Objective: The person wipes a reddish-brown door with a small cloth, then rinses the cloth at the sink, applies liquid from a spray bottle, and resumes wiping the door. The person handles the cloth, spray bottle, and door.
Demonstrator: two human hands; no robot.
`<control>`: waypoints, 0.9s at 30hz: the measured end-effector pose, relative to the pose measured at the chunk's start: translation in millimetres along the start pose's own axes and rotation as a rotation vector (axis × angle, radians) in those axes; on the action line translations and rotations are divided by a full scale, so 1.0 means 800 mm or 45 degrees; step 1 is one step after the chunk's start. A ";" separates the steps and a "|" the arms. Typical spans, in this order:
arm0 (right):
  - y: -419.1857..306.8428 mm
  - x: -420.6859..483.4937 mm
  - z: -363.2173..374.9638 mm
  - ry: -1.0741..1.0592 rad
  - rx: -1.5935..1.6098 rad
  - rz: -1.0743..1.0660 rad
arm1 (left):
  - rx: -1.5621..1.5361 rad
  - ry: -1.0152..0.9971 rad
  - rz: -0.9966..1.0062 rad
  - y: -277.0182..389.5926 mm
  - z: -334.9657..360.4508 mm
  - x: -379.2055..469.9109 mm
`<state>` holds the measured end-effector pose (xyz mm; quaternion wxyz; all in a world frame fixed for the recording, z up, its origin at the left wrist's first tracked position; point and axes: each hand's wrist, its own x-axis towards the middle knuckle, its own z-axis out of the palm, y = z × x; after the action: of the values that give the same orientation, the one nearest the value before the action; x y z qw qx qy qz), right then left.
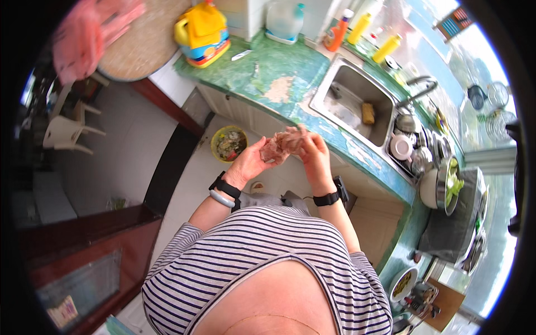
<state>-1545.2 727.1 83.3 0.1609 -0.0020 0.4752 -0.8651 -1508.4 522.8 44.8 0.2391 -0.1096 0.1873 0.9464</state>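
Observation:
Between my two hands is a limp, crumpled pinkish thing [279,146], partly blurred; I cannot tell whether it is thin plastic or raw meat. My left hand [250,161] supports its left end, with the thumb on top. My right hand [314,155] pinches the other end between thumb and fingers. Both hands are in front of the counter's front edge, above the floor. Lower down, left of my hands, a yellow waste bin [214,146] on the floor holds mixed scraps.
A green worn countertop [234,77] carries a yellow-handled jug [201,37] and bottles. A steel sink [320,100] contains a brown sponge [368,114]. Along its right stand stacked dishes [402,146] and a bowl of leafy greens [452,184]. A doorway threshold [167,167] lies left.

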 end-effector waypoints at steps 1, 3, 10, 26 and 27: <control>-0.006 0.001 0.003 0.014 -0.219 -0.035 | -0.051 -0.085 -0.107 -0.010 0.007 0.022; -0.024 0.006 -0.002 -0.092 -0.503 0.116 | -0.038 -0.168 -0.163 -0.027 0.021 0.062; -0.223 0.030 -0.202 0.372 -0.315 -0.509 | -0.030 -0.493 -0.212 -0.061 0.060 0.194; -0.418 0.299 -0.666 0.733 -0.511 -0.386 | -0.217 -0.937 -0.076 -0.168 0.265 0.570; -0.416 0.316 -0.671 0.718 -0.424 -0.337 | -0.110 -0.662 -0.024 -0.168 0.272 0.583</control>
<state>-1960.8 1262.4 24.5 -0.0926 0.1494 0.6312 -0.7555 -1869.4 913.1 62.8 0.2831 0.1255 0.0780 0.9476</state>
